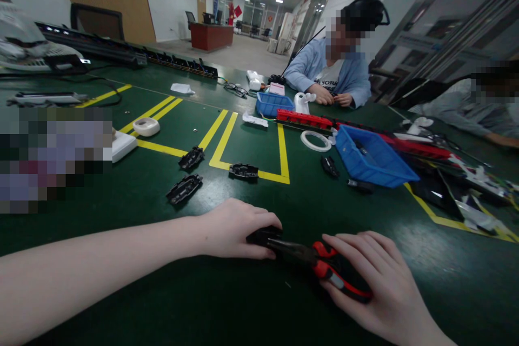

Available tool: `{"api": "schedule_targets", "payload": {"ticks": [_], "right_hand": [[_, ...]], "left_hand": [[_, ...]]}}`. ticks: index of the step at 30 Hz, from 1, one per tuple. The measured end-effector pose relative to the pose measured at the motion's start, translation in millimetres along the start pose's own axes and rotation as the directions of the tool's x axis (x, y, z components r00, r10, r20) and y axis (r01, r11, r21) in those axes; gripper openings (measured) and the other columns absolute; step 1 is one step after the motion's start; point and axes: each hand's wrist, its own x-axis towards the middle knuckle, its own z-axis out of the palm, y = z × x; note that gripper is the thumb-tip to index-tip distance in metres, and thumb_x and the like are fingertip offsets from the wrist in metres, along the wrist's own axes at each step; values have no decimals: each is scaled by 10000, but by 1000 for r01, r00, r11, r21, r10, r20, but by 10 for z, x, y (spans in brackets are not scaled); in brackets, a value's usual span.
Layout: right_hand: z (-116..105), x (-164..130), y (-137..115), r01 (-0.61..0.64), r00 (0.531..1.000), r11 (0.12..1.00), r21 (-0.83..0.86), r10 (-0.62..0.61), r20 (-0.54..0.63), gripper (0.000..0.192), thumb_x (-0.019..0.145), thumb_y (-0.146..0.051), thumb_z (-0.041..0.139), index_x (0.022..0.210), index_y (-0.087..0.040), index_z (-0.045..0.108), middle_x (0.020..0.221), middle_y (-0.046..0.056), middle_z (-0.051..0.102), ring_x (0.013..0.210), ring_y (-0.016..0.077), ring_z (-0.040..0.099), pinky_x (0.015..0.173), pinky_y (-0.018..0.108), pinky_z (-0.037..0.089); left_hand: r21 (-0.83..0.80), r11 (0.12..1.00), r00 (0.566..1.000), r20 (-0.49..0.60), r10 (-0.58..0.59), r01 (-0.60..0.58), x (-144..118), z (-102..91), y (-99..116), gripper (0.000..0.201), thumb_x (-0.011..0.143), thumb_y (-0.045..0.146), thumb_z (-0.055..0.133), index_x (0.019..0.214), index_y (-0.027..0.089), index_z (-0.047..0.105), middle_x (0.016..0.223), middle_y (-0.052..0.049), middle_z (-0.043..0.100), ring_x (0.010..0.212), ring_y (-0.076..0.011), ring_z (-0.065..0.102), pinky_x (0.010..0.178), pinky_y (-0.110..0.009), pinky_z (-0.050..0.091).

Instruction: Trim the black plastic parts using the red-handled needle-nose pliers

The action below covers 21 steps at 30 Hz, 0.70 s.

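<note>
— What is each hand on?

— The left hand point(233, 227) lies cupped over a small black plastic part point(263, 236) on the matte green tabletop point(162, 292), its grip closed over it at the near centre. The right hand point(377, 281) is wrapped around the red-and-black rubbery handles of the pliers point(324, 265), whose slim dark metal nose points left, reaching the part.

— And further off?

— Three ribbed black plastic shells point(184, 189) lie near yellow tape lines point(221, 143). To the right sits a glossy blue bin point(371, 159), with a white ring point(315, 141) beside it.
</note>
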Motion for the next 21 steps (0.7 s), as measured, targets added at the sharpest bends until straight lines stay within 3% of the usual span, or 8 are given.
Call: {"api": "schedule_targets", "payload": {"ticks": [12,21], "right_hand": [[16,-32,-24,-29,998,999,26,27,53,539,805,-355,639,1305,-199,514,1035,101,688,879,235,655,824,421,432],[4,2,-65,-2,999,1000,26,1,50,493,810,-364,643,1245,-159,536,1005,106,677,837,218,629,755,389,441]], "left_hand": [[-2,1000,1000,11,4,-4,4,-2,0,370,883,410,663,1173,214,545,1053,-23,690,867,-178,676,665,-253,470],[8,1000,1000,-5,25,-25,-10,22,-23,365,882,391,664,1175,210,542,1062,-28,686,876,-181,673,670,-255,470]]}}
